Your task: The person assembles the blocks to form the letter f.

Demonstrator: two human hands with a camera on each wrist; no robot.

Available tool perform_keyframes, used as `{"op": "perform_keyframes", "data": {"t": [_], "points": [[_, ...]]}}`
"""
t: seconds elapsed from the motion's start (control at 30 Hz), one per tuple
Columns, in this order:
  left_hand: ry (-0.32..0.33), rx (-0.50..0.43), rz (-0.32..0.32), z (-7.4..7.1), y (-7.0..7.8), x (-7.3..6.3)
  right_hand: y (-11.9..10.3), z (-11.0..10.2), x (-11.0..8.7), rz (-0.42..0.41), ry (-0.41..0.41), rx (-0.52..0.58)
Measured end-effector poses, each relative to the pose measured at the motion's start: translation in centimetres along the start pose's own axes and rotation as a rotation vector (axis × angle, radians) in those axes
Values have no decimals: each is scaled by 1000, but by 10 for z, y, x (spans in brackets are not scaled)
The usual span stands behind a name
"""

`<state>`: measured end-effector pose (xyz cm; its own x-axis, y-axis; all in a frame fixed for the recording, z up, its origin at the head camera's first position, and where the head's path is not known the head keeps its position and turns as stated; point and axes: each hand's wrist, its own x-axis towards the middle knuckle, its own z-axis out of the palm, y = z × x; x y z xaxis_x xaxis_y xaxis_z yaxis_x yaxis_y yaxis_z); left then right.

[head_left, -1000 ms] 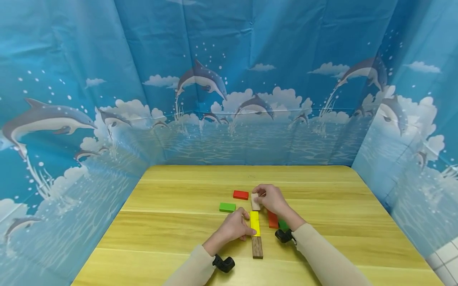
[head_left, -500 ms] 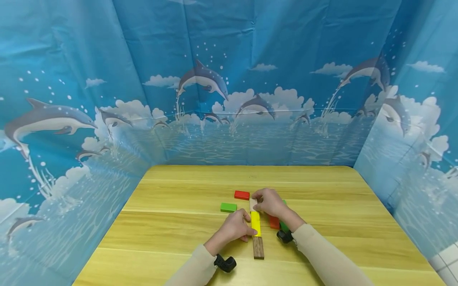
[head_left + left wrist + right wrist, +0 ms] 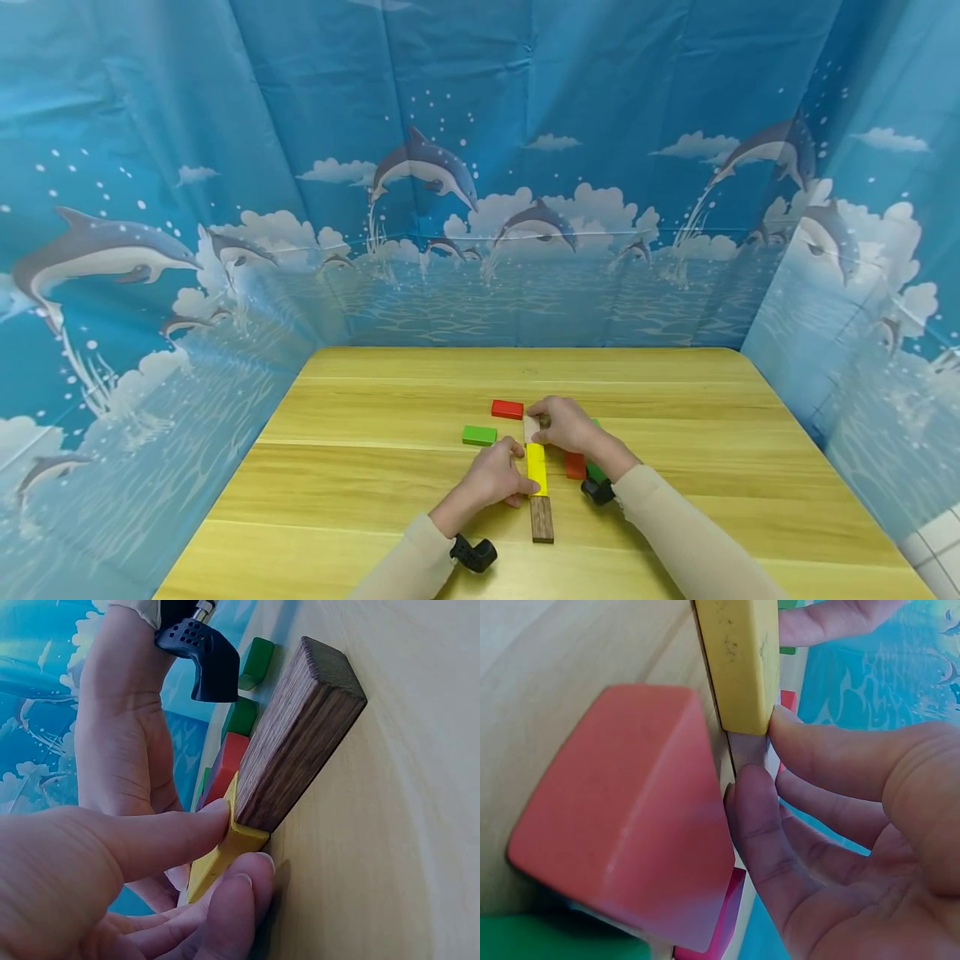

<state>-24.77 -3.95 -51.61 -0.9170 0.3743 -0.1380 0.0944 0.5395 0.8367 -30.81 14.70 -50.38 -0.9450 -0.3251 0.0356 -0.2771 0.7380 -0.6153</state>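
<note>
A light green block lies left of the yellow block and well apart from it on the tabletop; it looks like painted wood, probably light and stiff, easiest to pinch across its narrow width. Next, close against the left side of the yellow block, is the left hand, gripping it with the thumb on top and the fingers curled at its side. A red block lies beyond the yellow block and a little left; its glossy coat may be slightly slippery, so dry fingertips on the long sides should serve.

The pale block sits at the far end of the yellow block, in line with it, pinched between thumb and finger of the right hand. Being small and probably light, it should slide with little force; a hold low on its sides would keep it from tipping. The dark brown block meets the near end; its bare grain should grip well. Right of the yellow block, apart from it, are an orange-red block and a dark green block, likely hard to damage.
</note>
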Motion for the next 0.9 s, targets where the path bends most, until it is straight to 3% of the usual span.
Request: {"op": "perform_keyframes", "data": {"t": [0.5, 0.7, 0.9], "points": [[-1, -9, -14, -2, 1, 0, 2, -4, 0, 3, -27, 5], [35, -8, 40, -21, -1, 2, 2, -5, -1, -11, -31, -9], [103, 84, 140, -45, -6, 4, 2, -5, -1, -2, -38, -21]]}}
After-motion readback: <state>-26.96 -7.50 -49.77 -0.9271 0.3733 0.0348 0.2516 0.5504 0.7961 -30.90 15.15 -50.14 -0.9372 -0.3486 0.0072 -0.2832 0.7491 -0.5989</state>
